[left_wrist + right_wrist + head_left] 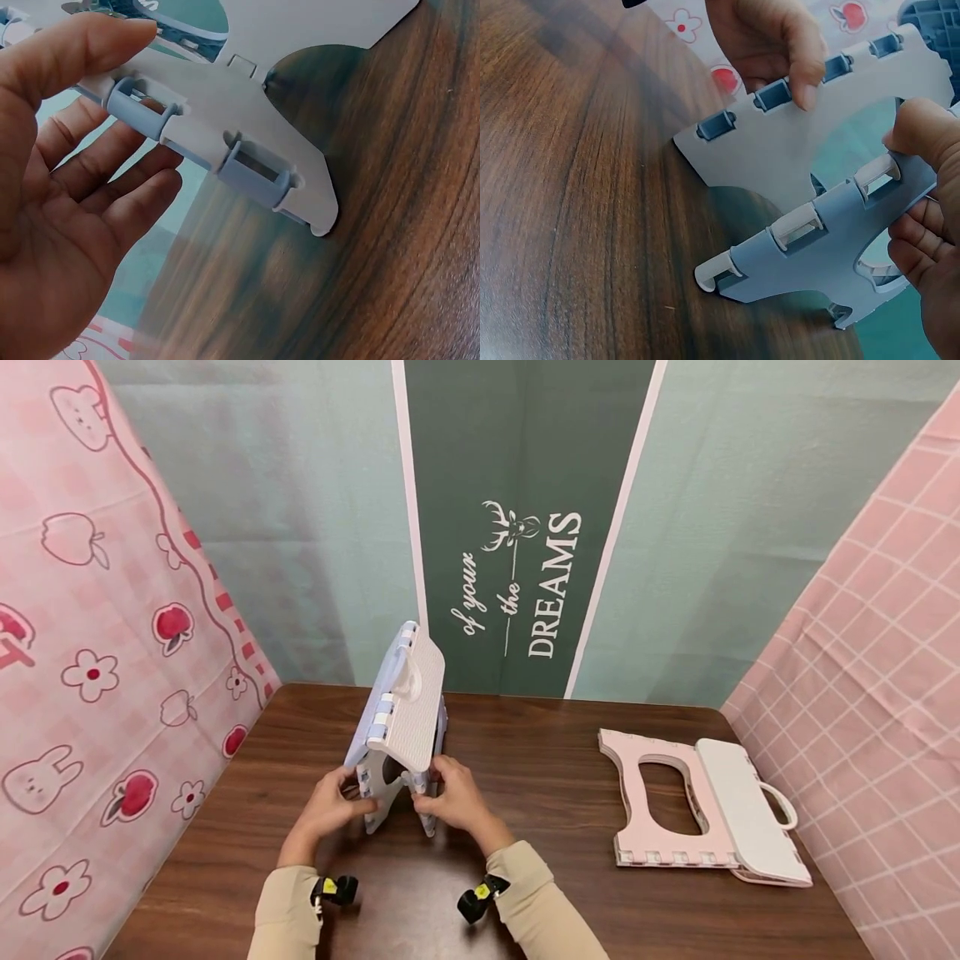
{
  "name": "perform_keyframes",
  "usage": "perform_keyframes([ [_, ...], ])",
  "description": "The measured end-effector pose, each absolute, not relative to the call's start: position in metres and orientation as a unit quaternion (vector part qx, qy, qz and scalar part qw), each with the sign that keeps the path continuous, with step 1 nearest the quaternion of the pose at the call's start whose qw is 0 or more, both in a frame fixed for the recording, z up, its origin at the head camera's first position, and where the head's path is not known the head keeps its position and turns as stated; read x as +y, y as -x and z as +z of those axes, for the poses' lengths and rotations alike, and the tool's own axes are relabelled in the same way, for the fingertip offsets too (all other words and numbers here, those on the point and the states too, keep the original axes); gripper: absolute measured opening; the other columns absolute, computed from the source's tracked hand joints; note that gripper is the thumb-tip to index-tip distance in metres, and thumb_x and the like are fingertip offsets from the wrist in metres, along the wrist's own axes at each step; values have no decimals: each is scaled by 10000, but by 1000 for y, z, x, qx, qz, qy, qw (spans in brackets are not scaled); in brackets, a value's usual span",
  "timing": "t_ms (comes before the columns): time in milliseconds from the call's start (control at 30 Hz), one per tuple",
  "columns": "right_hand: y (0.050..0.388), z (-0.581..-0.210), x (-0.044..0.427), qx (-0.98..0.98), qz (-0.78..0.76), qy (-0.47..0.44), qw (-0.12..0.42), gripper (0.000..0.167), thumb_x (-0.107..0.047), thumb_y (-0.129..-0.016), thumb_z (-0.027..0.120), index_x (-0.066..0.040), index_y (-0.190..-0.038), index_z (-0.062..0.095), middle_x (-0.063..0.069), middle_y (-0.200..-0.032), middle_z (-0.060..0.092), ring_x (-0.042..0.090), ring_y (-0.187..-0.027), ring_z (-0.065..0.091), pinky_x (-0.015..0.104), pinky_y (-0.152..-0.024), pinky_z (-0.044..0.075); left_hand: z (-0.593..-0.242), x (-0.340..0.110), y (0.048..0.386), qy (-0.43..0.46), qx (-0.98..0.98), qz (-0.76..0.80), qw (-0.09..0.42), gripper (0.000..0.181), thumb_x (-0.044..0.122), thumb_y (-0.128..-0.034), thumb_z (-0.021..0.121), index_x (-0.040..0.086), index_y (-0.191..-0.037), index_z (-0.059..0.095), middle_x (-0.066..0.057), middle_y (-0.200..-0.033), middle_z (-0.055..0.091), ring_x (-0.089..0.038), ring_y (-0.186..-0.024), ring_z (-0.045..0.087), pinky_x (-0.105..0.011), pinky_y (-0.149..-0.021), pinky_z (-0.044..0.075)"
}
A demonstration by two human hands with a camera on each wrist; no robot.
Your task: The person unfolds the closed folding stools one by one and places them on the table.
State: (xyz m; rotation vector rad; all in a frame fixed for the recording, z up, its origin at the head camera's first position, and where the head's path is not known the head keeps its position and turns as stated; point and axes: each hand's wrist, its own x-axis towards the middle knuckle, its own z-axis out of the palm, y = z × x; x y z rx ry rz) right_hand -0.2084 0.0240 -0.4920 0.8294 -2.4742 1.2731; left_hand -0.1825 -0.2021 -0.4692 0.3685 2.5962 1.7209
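A white and blue folding stool (420, 693) stands half unfolded on the table, its two seat halves tented to a ridge with a white handle (408, 681) there. On its near left edge, my left hand (330, 806) grips the white leg panel (285, 150), thumb on one face and fingers behind. My right hand (461, 797) pinches the blue leg panel (795, 262) opposite, thumb on the upper edge and fingers beneath. Between these panels there is a gap at the foot. The far side of the stool is mostly hidden in the head view.
A pink and white folding stool (633, 785) lies folded flat on the right of the wooden table (540, 893), its white handle (780, 806) toward the right edge. Printed cloths hang behind and on both sides. Each wrist wears a small black camera (474, 903).
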Motion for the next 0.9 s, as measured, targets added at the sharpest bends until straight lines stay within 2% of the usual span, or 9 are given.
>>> perform_keyframes([
  [267, 208, -489, 31, -838, 455, -284, 103, 283, -145, -650, 746, -66, -841, 552, 96, -818, 555, 278, -753, 571, 313, -650, 480, -463, -203, 182, -116, 823, 556, 8, 426, -44, -687, 744, -128, -1065, 568, -224, -990, 629, -366, -961, 584, -470, -833, 457],
  [467, 208, -490, 35, -843, 448, -279, 100, 297, -158, -639, 754, -69, -844, 558, 90, -803, 557, 297, -748, 572, 243, -641, 444, -468, -207, 183, -108, 819, 563, 19, 453, -39, -699, 743, -132, -1097, 550, -222, -1019, 618, -344, -987, 580, -389, -830, 463],
  [700, 209, -491, 38, -843, 456, -271, 90, 276, -146, -648, 742, -42, -828, 560, 122, -807, 569, 305, -754, 580, 318, -648, 473, -469, -209, 182, -106, 812, 573, 15, 419, -57, -697, 739, -128, -1063, 550, -204, -995, 622, -331, -981, 579, -364, -825, 465],
  [900, 209, -490, 42, -846, 456, -260, 88, 253, -151, -649, 735, -47, -802, 561, 98, -790, 567, 276, -740, 577, 257, -639, 449, -469, -210, 181, -106, 799, 591, 19, 394, -76, -703, 730, -131, -1047, 545, -207, -993, 614, -355, -1004, 564, -321, -825, 461],
])
